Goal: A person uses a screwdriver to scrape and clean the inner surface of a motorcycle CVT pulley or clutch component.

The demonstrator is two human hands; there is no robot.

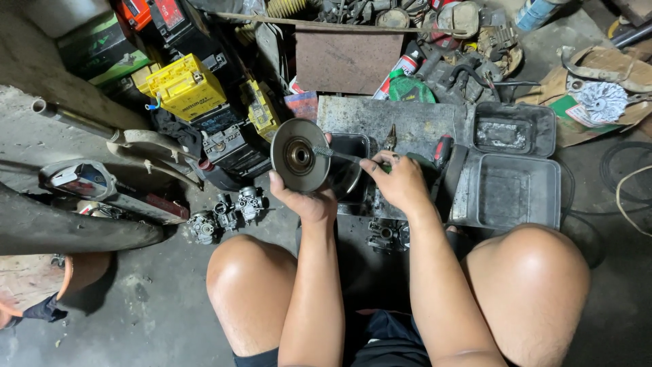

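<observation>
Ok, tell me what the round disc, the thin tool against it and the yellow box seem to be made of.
Round disc: looks like metal, dull grey with a darker hub and a worn sheen, gripped by the left hand.
Thin tool in the right hand: probably steel, its tip rough like a file or brush.
Yellow box: seems moulded plastic, matte, ribbed.

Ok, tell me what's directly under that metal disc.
Under the metal disc held by the left hand: concrete floor and small carburetors. The black tray behind is partly covered.
</observation>
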